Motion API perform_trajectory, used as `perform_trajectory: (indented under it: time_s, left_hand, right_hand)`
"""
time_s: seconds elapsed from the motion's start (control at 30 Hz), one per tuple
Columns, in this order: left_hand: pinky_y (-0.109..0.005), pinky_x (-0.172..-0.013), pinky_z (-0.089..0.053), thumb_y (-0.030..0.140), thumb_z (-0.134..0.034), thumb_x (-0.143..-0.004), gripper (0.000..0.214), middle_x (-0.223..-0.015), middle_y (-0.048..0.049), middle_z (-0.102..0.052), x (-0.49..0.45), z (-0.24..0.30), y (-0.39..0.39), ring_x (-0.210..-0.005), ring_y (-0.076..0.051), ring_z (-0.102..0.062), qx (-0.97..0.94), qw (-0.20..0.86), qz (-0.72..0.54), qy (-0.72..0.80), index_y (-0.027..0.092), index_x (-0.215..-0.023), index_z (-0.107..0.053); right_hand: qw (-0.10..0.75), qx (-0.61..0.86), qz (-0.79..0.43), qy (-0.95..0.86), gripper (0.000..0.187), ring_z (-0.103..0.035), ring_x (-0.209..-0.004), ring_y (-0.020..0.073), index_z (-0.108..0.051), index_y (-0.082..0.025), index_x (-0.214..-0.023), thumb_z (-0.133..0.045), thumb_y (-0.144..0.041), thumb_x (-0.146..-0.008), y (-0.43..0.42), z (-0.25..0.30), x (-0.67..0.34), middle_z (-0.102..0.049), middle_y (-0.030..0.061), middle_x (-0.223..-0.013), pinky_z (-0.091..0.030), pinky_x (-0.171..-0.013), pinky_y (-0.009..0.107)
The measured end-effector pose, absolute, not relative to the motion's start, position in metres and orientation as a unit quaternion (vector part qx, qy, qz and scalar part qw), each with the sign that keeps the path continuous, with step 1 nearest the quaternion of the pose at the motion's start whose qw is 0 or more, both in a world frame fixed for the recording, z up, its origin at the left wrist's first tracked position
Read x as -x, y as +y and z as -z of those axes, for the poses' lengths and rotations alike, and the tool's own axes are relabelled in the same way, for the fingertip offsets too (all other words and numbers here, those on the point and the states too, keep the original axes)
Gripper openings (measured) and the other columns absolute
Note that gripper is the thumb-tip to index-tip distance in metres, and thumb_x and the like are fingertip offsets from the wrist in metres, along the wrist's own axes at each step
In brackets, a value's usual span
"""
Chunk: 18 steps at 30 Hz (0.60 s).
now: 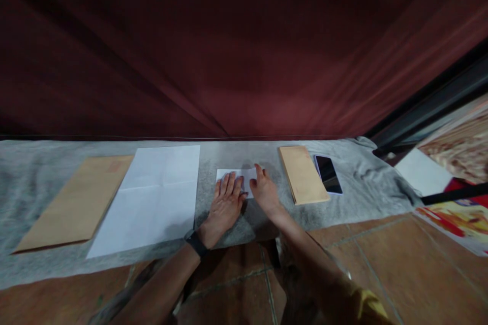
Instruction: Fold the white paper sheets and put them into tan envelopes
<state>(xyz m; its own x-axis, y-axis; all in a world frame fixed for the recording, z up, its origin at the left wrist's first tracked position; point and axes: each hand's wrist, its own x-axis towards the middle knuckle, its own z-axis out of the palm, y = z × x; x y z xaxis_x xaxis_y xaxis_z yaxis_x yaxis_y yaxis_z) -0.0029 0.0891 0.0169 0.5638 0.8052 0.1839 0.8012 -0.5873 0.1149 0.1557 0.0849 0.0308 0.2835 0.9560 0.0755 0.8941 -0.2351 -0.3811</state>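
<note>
A small folded sheet of white paper (247, 174) lies in front of me on the grey cloth. My left hand (226, 200) rests flat on its left part, fingers stretched out and a dark watch on the wrist. At the paper's right edge is my right hand (265, 193), its thumb and forefinger closed on that edge, the other fingers curled. To the left lies a large white sheet (152, 198) with a crease across it. Part of the folded paper is hidden under my hands.
A large brown envelope (82, 193) lies at the far left, beside the large sheet. On the right are a stack of smaller brown envelopes (305, 175) and a phone (328, 174). A dark red curtain (244, 61) hangs behind the grey cloth (366, 183). Tiled floor (381, 264) shows in front.
</note>
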Motion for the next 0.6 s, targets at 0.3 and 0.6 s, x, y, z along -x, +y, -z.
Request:
perform_trajectory:
  time_s: [0.3,0.6]
  left_hand:
    - [-0.058,-0.124,-0.024,0.024,-0.039,-0.098,0.059,-0.163,-0.0211,-0.036,0.006,-0.004,0.092,-0.155,-0.033,-0.025,-0.896,-0.004,-0.102,0.432,0.008,-0.154,-0.039]
    - [-0.054,-0.124,-0.026,0.016,-0.031,-0.095,0.064,-0.163,-0.0209,-0.036,0.014,0.006,0.099,-0.155,-0.029,-0.025,-0.874,0.014,-0.125,0.47,0.008,-0.158,-0.033]
  right_hand:
    - [0.264,0.639,-0.096,-0.716,0.048,-0.045,-0.144,0.0193,-0.054,-0.015,-0.147,-0.033,-0.034,-0.108,0.081,-0.025,-0.135,-0.051,0.0109,-0.155,-0.039,-0.119,0.037]
    - [0.203,0.632,-0.049,-0.746,0.053,-0.033,-0.152,0.0207,-0.043,-0.014,-0.155,-0.031,-0.039,-0.109,0.074,-0.007,-0.124,-0.042,0.0112,-0.161,-0.028,-0.126,0.044]
